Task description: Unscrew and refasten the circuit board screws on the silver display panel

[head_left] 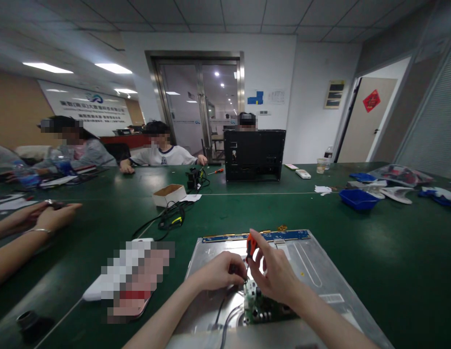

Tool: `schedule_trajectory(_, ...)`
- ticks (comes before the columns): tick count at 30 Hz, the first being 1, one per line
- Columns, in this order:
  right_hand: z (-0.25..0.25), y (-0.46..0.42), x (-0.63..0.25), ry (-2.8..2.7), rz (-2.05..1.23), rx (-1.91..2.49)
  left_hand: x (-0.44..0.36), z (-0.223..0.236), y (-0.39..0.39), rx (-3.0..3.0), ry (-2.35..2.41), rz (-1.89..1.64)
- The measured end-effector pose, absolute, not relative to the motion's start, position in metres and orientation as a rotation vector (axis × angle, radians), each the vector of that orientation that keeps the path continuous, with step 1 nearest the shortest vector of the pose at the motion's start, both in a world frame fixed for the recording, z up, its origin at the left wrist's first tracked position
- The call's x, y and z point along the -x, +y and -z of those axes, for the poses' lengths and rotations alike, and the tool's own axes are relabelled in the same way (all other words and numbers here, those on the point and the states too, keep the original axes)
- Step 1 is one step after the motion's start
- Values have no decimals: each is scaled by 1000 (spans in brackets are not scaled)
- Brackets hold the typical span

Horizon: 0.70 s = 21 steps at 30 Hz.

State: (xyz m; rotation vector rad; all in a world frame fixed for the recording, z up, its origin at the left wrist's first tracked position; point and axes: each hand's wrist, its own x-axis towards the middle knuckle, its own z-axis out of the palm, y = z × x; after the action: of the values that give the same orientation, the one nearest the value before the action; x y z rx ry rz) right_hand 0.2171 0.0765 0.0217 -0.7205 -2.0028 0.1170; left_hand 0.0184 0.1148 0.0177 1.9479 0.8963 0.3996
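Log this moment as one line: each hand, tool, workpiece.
Right hand: holding orange-black screwdriver, handle up | Left hand: near green circuit board, grip unclear | Board: over metal panel

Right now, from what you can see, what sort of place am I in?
Probably an office room set up as an electronics workspace: a circuit board in front of you, an orange screwdriver in your right hand, and glass double doors beyond.
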Motion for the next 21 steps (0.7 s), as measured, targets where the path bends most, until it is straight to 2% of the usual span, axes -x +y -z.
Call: schedule_trajectory(21, -17, 77, -215, -1998, -63, 736, -21, -21, 115, -1971, 927, -410)
